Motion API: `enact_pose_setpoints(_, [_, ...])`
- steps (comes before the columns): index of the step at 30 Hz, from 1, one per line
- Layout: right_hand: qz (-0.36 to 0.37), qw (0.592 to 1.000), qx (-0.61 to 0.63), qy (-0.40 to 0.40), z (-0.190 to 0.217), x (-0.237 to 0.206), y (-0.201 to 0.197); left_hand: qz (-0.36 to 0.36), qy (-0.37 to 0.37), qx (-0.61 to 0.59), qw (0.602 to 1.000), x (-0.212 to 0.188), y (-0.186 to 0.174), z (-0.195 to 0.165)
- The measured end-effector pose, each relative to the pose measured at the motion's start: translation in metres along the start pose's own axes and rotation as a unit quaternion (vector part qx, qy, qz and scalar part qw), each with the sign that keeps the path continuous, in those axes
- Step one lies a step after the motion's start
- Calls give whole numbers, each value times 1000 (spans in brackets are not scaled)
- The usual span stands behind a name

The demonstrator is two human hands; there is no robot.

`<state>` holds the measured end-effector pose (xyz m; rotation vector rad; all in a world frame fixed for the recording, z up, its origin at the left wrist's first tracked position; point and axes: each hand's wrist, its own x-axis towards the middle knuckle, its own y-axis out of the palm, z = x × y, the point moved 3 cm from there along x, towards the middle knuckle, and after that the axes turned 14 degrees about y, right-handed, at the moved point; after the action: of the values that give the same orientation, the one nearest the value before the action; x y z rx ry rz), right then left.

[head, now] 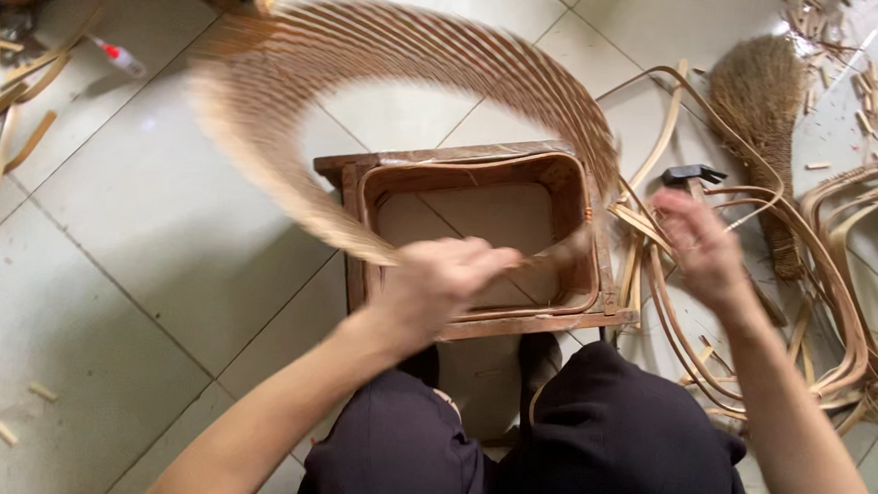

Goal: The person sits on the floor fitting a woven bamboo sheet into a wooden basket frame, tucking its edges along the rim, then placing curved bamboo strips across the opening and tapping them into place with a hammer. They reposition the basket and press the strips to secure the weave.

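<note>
A: Where is the bundle of cane strips just now?

B: It fans in a wide arc over the floor, from about 9 o'clock round through 12 to 3 o'clock above the wooden frame, which sits dead centre. It is blurred (in motion, by the look of it), so single strips are hard to count.

A: And the hands?

B: The left hand is closed around the gathered end of the strips, at the frame's near edge. The right hand hangs at 3 o'clock with fingers spread, gripping nothing that I can make out.

A: How would that bundle handle?

B: Light and springy, I judge; thin strips that bend freely but may kink or split if folded sharply. Best taken where they are bunched, as the left hand has them, not at the loose tips.

A: What lies around?

B: A hammer and a broom toward 2 o'clock, bent cane hoops at 3, a small bottle at 10.
</note>
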<state>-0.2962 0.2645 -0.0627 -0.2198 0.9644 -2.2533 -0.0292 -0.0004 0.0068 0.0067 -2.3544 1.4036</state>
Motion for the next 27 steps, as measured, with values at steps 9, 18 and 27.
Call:
enact_pose_setpoints(9, [156,979,-16,130,57,98,-10,276,-62,103,954,3,-43,79])
enact_pose_setpoints(18, [274,937,-181,-118,196,141,119,190,-68,119,972,-26,-85,95])
enact_pose_setpoints(27, [433,865,-247,-63,209,107,135,28,-177,62,982,-11,-31,69])
